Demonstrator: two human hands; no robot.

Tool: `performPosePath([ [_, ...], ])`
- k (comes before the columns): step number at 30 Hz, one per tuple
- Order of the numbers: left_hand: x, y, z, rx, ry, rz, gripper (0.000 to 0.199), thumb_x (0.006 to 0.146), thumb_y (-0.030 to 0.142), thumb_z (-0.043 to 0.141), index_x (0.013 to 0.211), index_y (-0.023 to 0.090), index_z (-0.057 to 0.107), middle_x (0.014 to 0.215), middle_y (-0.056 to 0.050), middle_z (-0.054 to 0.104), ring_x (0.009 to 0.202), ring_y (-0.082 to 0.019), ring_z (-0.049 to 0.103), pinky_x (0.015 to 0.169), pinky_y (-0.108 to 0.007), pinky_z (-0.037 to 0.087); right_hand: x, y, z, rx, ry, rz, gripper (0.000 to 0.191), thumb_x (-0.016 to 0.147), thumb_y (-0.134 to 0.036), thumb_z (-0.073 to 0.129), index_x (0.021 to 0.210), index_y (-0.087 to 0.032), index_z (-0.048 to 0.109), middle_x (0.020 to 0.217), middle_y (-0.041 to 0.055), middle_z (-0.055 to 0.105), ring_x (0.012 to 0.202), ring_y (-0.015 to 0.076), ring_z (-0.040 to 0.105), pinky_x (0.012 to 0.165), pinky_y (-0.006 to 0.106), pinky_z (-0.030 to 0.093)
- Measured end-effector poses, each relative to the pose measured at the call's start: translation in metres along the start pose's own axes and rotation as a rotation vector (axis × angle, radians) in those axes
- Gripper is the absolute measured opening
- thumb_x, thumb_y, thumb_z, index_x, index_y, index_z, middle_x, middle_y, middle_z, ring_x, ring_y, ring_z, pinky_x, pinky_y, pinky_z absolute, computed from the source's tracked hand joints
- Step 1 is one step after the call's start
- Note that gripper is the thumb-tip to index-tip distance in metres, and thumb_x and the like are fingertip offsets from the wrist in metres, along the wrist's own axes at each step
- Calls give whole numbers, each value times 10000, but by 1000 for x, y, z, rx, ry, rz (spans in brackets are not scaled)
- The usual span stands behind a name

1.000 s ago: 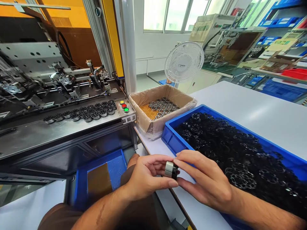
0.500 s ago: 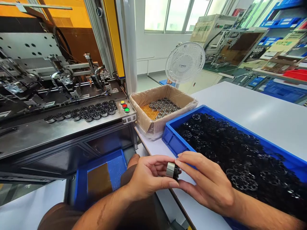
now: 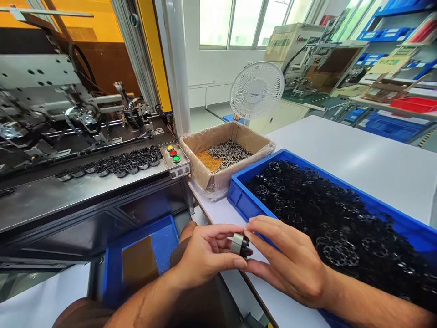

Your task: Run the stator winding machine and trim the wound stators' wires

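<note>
A small motor stator core (image 3: pixel 236 244), a silver metal ring with a black plastic piece on its right side, is held between my two hands above the table's near edge. My left hand (image 3: pixel 208 255) grips it by the metal, thumb below and fingers above and behind. Against the black side, the fingertips and thumb of my right hand (image 3: pixel 290 262) close from the right. Part of the core is hidden by my fingers. Black slotted plastic pieces (image 3: pixel 317 205) fill the blue bin (image 3: pixel 247 202) just beyond my right hand.
A plastic-lined carton (image 3: pixel 201 175) of metal cores (image 3: pixel 232 152) stands behind the bin. At left, black-and-silver stators (image 3: pixel 119 164) line the machine's ledge (image 3: pixel 68 196), beside a button box (image 3: pixel 179 168). A fan (image 3: pixel 256 91) stands behind, and a blue tray (image 3: pixel 164 241) lies low.
The whole view has shifted slightly, so most things appear a little further left. Both hands keep their hold on the stator core, which appears turned very slightly.
</note>
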State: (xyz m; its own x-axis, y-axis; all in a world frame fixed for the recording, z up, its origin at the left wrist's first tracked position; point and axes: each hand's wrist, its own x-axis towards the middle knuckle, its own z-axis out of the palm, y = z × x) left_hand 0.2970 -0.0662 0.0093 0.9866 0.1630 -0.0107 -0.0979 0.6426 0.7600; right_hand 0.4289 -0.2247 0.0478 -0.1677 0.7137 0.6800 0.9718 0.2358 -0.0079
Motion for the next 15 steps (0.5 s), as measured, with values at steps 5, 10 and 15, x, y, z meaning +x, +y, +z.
performPosePath([
  [5, -2, 4, 3, 88, 1, 6, 466, 631, 185, 923, 1077, 219, 792, 895, -70, 807, 856, -187, 768, 784, -233, 594, 9, -4, 0, 22, 47, -5, 276, 964, -274, 603, 1027, -10, 653, 992, 180, 681, 966, 246, 666, 838, 369, 617],
  [10, -12, 1, 9, 268, 96, 41, 432, 789, 327, 815, 1208, 254, 743, 1178, -98, 766, 1128, -270, 708, 993, -337, 555, 10, 2, 4, 17, 61, 15, 332, 974, -361, 583, 930, -41, 661, 901, 159, 682, 875, 238, 674, 773, 358, 606],
  [15, -20, -5, 7, 395, 188, -35, 483, 864, 443, 705, 1284, 205, 698, 1306, -154, 698, 1088, -308, 711, 957, -381, 573, -1, 11, 21, 232, 132, 246, 561, 858, -545, 700, 1173, -90, 610, 1024, 151, 689, 902, 203, 658, 780, 339, 585],
])
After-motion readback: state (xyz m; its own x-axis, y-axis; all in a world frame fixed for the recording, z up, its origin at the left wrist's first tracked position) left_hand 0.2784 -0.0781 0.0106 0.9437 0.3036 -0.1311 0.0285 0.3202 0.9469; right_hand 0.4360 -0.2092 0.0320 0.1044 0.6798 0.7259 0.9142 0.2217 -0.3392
